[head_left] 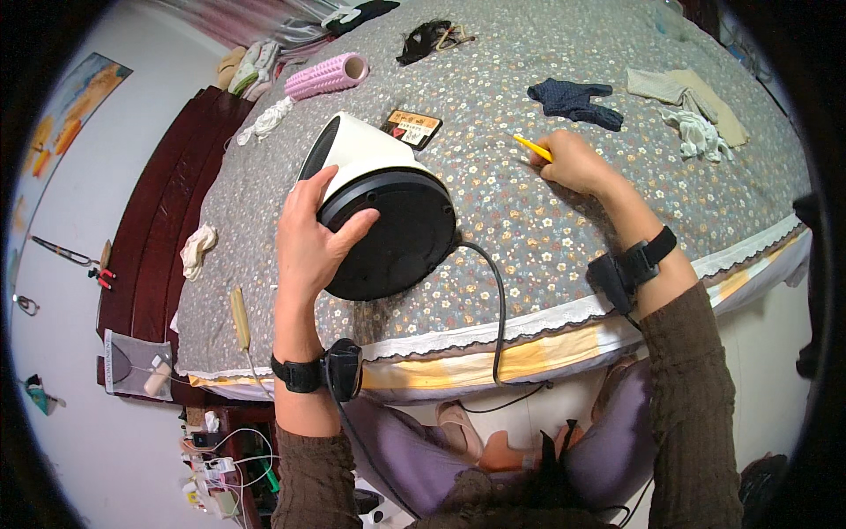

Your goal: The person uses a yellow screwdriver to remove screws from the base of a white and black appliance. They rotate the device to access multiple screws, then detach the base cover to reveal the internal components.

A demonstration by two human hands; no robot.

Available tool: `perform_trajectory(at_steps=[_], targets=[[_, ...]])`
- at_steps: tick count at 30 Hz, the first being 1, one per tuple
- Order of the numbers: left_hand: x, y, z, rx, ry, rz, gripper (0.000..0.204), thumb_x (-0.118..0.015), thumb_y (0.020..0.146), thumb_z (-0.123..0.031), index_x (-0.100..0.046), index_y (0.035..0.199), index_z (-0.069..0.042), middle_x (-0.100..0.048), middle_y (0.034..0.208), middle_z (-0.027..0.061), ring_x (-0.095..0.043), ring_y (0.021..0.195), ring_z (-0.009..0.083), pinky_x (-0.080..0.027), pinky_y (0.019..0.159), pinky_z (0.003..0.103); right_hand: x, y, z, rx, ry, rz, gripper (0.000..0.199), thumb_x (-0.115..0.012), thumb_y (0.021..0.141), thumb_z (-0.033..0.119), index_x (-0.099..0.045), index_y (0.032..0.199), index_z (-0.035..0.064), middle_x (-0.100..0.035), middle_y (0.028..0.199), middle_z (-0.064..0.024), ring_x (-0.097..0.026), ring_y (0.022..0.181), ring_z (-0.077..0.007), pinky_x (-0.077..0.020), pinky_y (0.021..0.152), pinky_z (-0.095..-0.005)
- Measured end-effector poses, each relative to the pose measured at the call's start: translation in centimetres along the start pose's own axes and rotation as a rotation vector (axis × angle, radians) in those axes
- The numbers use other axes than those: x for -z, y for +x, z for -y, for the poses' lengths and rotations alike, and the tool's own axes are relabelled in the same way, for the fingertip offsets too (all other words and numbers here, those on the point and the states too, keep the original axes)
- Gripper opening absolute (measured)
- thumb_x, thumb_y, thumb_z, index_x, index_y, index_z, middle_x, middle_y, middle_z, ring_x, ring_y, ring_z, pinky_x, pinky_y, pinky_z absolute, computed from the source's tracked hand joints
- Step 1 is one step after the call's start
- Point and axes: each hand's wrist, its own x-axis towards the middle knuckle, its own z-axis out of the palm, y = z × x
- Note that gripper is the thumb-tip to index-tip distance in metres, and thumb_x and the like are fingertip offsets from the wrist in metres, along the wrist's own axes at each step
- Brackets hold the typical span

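Note:
A white appliance (357, 148) with a dark grille on one side lies tipped on the bed, its round black base (388, 234) turned toward me. My left hand (310, 229) grips the edge of that base, thumb across the underside and fingers around the white body. From the base a black cord runs down over the bed's edge. To the right, my right hand (573, 161) is closed around a slim yellow stick-like tool (533, 148), its tip pointing left and away from the appliance. The tool's exact kind is too small to tell.
The bed's flowered cover (493, 291) lies under everything. Beyond the appliance are a flat dark-edged box (412, 129) and a pink foam roller (326, 77). Dark blue clothing (577, 103) and pale clothes (696, 106) lie far right. A beige-handled item (240, 319) rests near the left edge.

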Motion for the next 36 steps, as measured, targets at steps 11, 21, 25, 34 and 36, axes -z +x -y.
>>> perform_trajectory(at_steps=[11, 21, 25, 34, 36], targets=[[2.7, 2.4, 1.9, 0.248, -0.294, 0.015, 0.070, -0.093, 0.073, -0.022, -0.066, 0.131, 0.006, -0.076, 0.111, 0.0172, -0.074, 0.097, 0.0200, -0.058, 0.088, 0.032, -6.2, 0.6, 10.2, 0.021, 1.032, 0.444, 0.067, -0.088, 0.080, 0.015, -0.056, 0.138, 0.0034, -0.055, 0.087, 0.0044, -0.053, 0.073, -0.0078, -0.0418, 0.058, -0.0257], [5.0, 3.3, 6.4, 0.360, -0.553, -0.030, 0.063, -0.088, 0.081, -0.018, -0.065, 0.134, 0.006, -0.075, 0.115, 0.0110, -0.071, 0.099, 0.0168, -0.057, 0.090, 0.030, -10.3, 5.1, 12.8, 0.152, 1.059, 0.259, 0.070, -0.094, 0.069, 0.047, -0.068, 0.116, 0.0013, -0.064, 0.094, -0.0019, -0.060, 0.082, -0.0126, -0.0484, 0.075, -0.0288], [5.1, 3.6, 6.7, 0.368, -0.566, -0.027, 0.061, -0.087, 0.082, -0.016, -0.065, 0.134, 0.006, -0.074, 0.115, 0.0111, -0.071, 0.099, 0.0168, -0.058, 0.090, 0.030, -11.1, 5.6, 12.9, 0.214, 1.051, 0.165, 0.063, -0.092, 0.068, 0.051, -0.076, 0.102, 0.0002, -0.068, 0.085, -0.0032, -0.062, 0.079, -0.0146, -0.0496, 0.076, -0.0299], [4.6, 3.0, 5.9, 0.377, -0.605, -0.068, 0.058, -0.086, 0.083, -0.014, -0.065, 0.133, 0.006, -0.074, 0.114, 0.0109, -0.071, 0.097, 0.0156, -0.058, 0.088, 0.030, -9.8, 5.1, 12.9, 0.168, 1.035, 0.173, 0.058, -0.091, 0.070, 0.051, -0.077, 0.095, 0.0004, -0.066, 0.080, -0.0026, -0.060, 0.071, -0.0146, -0.0473, 0.067, -0.0303], [4.1, 2.6, 5.5, 0.361, -0.562, -0.065, 0.061, -0.088, 0.080, -0.014, -0.065, 0.132, 0.007, -0.075, 0.113, 0.0113, -0.072, 0.097, 0.0171, -0.057, 0.089, 0.030, -8.7, 5.2, 12.1, 0.045, 1.063, 0.317, 0.055, -0.089, 0.074, 0.051, -0.077, 0.093, 0.0011, -0.065, 0.077, -0.0005, -0.058, 0.066, -0.0157, -0.0469, 0.059, -0.0327]])
